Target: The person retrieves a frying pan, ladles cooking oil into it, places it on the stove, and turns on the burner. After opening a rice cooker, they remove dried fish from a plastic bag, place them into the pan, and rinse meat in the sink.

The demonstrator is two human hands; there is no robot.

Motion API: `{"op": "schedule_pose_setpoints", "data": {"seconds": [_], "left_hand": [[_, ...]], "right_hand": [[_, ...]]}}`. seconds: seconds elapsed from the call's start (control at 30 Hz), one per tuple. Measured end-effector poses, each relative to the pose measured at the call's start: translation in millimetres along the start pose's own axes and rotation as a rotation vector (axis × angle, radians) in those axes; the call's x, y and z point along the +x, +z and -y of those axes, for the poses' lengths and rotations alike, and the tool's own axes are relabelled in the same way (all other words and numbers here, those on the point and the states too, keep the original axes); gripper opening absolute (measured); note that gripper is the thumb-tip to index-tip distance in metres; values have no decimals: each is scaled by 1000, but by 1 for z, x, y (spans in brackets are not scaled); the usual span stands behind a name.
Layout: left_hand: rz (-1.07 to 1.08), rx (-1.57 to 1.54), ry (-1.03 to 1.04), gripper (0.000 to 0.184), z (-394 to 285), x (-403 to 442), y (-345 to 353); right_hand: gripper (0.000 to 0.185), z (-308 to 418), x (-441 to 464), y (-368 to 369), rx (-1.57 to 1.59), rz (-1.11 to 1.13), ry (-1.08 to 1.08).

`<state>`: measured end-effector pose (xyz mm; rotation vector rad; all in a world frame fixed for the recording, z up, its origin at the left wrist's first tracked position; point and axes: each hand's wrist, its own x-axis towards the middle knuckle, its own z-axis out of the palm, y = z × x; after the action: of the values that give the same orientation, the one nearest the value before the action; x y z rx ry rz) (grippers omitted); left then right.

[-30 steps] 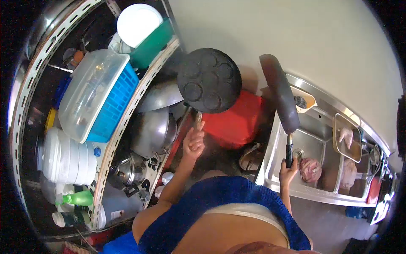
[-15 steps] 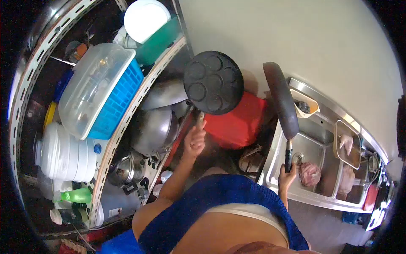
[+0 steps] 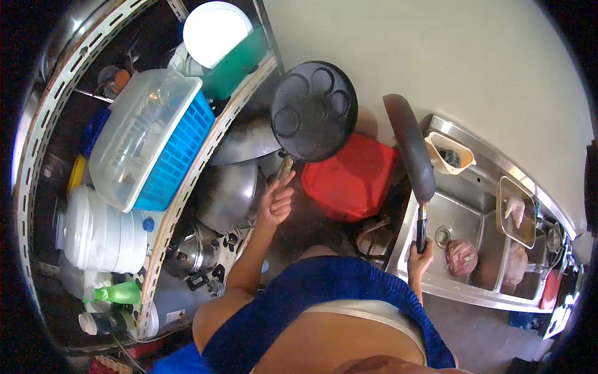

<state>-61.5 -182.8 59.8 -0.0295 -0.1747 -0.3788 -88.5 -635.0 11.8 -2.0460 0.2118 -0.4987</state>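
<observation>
My left hand (image 3: pixel 276 202) is closed around the worn handle of a dark pan with several round hollows (image 3: pixel 316 112). That pan is raised, its hollowed face towards me, in front of the shelf and the wall. On the other side, my right hand (image 3: pixel 420 257) grips the black handle of a dark frying pan (image 3: pixel 409 148). This second pan is held up nearly edge-on, so its cooking surface is hidden. It rises past the left edge of the metal sink (image 3: pixel 464 202).
At left, a shelf rack holds a clear-lidded blue basket (image 3: pixel 168 153), white containers (image 3: pixel 103 227) and metal pots (image 3: pixel 229 193). A red stool-like object (image 3: pixel 352 181) stands between the pans. Raw meat (image 3: pixel 461 257) lies in the sink; a cream container (image 3: pixel 450 154) and a tray (image 3: pixel 517 212) sit along it.
The hollowed pan has tilted and risen slightly, with my left hand shifting a little left. The frying pan has leaned slightly left. The whole view has shifted a little.
</observation>
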Motion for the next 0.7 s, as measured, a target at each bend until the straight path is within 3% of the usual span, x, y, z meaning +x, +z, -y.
{"op": "schedule_pose_setpoints", "data": {"seconds": [0.5,0.7], "left_hand": [[46,-28,-23,51,1,0,-2],[-119,222,47,46,-5,-1,11]], "right_hand": [[22,3,0,-11,-48,-21,39],[22,-4,-3,-6,-21,-11,81]]}}
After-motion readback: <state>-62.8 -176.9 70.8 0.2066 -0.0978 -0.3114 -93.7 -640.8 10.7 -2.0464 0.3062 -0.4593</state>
